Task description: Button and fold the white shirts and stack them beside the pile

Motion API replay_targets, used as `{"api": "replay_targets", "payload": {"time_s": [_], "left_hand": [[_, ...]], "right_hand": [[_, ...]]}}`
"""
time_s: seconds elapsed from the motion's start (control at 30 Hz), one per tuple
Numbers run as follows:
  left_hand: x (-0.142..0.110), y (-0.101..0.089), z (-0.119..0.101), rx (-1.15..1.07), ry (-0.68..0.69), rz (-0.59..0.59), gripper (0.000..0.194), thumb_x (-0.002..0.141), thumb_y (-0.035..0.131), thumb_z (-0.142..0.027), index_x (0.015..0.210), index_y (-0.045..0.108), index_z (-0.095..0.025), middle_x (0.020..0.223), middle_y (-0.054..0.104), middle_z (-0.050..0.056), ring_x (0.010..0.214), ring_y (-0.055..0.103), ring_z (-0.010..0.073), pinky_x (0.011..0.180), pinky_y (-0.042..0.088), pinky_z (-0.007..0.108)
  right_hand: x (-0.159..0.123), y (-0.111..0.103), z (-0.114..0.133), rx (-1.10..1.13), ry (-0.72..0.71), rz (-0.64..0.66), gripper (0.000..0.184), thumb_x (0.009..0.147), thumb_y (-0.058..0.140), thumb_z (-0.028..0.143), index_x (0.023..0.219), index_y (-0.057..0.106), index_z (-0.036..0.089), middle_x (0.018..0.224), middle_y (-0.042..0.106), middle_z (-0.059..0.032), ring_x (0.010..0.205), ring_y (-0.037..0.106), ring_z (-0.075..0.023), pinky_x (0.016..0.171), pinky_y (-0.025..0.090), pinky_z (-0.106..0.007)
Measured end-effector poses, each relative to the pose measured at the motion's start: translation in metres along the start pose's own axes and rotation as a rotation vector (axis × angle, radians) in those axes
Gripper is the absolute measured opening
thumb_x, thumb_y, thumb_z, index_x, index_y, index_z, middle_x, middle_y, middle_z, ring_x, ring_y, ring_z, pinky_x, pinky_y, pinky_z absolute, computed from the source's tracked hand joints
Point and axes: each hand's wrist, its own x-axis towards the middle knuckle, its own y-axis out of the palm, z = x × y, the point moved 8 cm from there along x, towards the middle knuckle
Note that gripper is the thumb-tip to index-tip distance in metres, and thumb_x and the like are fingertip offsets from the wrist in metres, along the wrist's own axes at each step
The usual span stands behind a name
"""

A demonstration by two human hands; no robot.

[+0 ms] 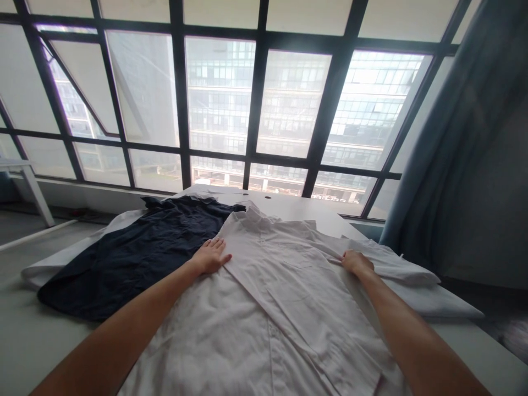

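Observation:
A white button-up shirt (264,291) lies spread front side up on the table, its collar (252,217) toward the window. Wrinkles and a long diagonal crease run across its front. My left hand (211,256) rests flat on the shirt's left side, fingers spread. On the other side, my right hand (357,260) is closed, its fingers pinching the white fabric near the right sleeve. A dark navy shirt (140,253) lies flat just left of the white one, partly over other white fabric.
More folded white cloth (429,297) lies at the right under the sleeve. The white table (313,212) reaches toward a wall of black-framed windows (251,110). A grey-blue curtain (449,148) hangs at the right. Another white table's leg (37,192) stands at far left.

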Motion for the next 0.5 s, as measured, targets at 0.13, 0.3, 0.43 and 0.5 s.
{"api": "replay_targets", "payload": {"time_s": [0.13, 0.3, 0.43, 0.5], "left_hand": [[-0.001, -0.001, -0.001, 0.017, 0.005, 0.003, 0.071, 0.103, 0.027, -0.056, 0.157, 0.035, -0.010, 0.166, 0.024, 0.016, 0.155, 0.018, 0.0270, 0.125, 0.012, 0.046], [0.001, 0.000, 0.000, 0.004, 0.009, 0.000, 0.071, 0.103, 0.028, -0.057, 0.157, 0.036, -0.011, 0.166, 0.024, 0.016, 0.155, 0.018, 0.0281, 0.125, 0.014, 0.048], [0.001, 0.001, 0.000, 0.007, 0.020, -0.021, 0.070, 0.103, 0.029, -0.055, 0.156, 0.038, -0.010, 0.165, 0.027, 0.018, 0.155, 0.020, 0.0286, 0.124, 0.014, 0.048], [0.000, 0.001, 0.000, 0.009, 0.028, -0.036, 0.069, 0.103, 0.029, -0.055, 0.155, 0.039, -0.011, 0.164, 0.028, 0.018, 0.155, 0.021, 0.0286, 0.124, 0.014, 0.048]], "right_hand": [[-0.024, -0.034, 0.034, -0.049, -0.106, -0.157, 0.023, 0.091, 0.056, 0.019, 0.105, 0.074, 0.017, 0.119, 0.068, -0.0224, 0.107, 0.067, -0.0388, 0.087, 0.052, -0.051], [-0.091, -0.038, 0.133, 0.022, -0.583, -0.161, 0.015, 0.092, 0.058, 0.018, 0.093, 0.072, 0.015, 0.104, 0.070, -0.0155, 0.092, 0.068, -0.0283, 0.084, 0.048, -0.038], [-0.102, -0.024, 0.158, 0.151, -0.678, -0.035, 0.017, 0.094, 0.061, 0.030, 0.099, 0.074, 0.021, 0.097, 0.073, -0.0077, 0.088, 0.067, -0.0209, 0.080, 0.047, -0.029], [-0.081, -0.033, 0.130, 0.173, -0.477, -0.109, 0.022, 0.095, 0.056, 0.025, 0.108, 0.073, 0.018, 0.108, 0.072, -0.0131, 0.102, 0.066, -0.0263, 0.088, 0.047, -0.035]]}}
